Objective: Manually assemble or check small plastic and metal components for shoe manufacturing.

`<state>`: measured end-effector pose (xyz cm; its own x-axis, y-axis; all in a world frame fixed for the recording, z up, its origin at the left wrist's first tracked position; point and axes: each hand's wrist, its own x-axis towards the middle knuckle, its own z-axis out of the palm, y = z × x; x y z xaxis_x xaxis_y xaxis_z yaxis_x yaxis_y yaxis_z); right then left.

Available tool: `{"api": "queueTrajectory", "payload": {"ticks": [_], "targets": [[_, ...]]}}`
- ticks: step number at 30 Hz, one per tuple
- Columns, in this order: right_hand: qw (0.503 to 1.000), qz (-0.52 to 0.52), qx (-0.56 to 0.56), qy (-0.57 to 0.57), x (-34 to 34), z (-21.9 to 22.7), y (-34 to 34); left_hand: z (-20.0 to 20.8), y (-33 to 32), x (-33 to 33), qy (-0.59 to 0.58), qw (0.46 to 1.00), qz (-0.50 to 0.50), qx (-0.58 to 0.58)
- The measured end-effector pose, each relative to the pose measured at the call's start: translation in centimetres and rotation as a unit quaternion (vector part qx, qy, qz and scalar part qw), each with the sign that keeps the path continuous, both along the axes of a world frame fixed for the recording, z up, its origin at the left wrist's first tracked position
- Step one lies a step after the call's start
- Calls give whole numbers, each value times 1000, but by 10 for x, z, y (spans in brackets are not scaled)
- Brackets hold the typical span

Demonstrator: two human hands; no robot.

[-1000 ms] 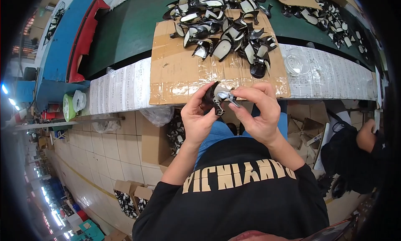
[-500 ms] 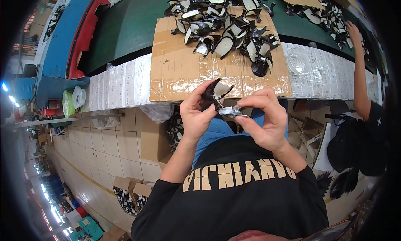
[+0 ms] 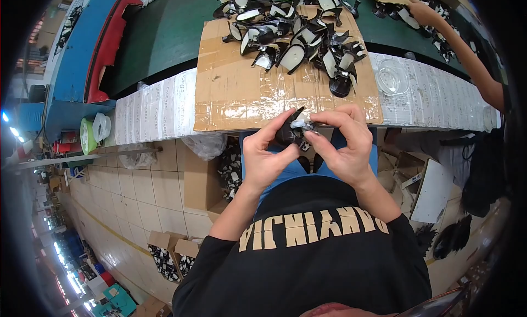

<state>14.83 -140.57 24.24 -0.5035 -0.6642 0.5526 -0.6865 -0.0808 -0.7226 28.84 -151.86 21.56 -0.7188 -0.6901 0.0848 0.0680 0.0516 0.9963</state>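
Just off the front edge of the worktable, my left hand (image 3: 265,156) grips a glossy black curved piece (image 3: 286,134), which looks like a shoe heel, between thumb and fingers. My right hand (image 3: 349,146) pinches a small crumpled pale wad (image 3: 299,124), cloth-like, and presses it against the black piece. Fingers partly cover where the two meet. Beyond my hands, a pile of similar black pieces (image 3: 293,57) with cream faces lies on a taped cardboard sheet (image 3: 241,100).
Behind the cardboard runs a green belt (image 3: 159,37). A clear round container (image 3: 392,78) stands right of the cardboard. A co-worker's arm (image 3: 466,56) reaches over more pieces at far right. Open cardboard boxes (image 3: 193,177) stand on the floor to the left.
The black piece has been turned so its cream face no longer shows, and the wad has moved up onto it. The co-worker's arm has swung left toward the cardboard at the back.
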Motion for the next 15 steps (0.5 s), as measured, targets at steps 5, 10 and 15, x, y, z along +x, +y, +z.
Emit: {"api": "queueTrajectory", "payload": {"ticks": [5,10,15], "targets": [[998,-33,-16,57,-3,4,-2,4,2,0,-10,999,5,-46],[997,-54,-22,53,-6,9,-3,6,3,0,-8,998,8,-56],[997,-59,-24,39,-9,9,-4,6,3,2,-10,998,16,-65]]}}
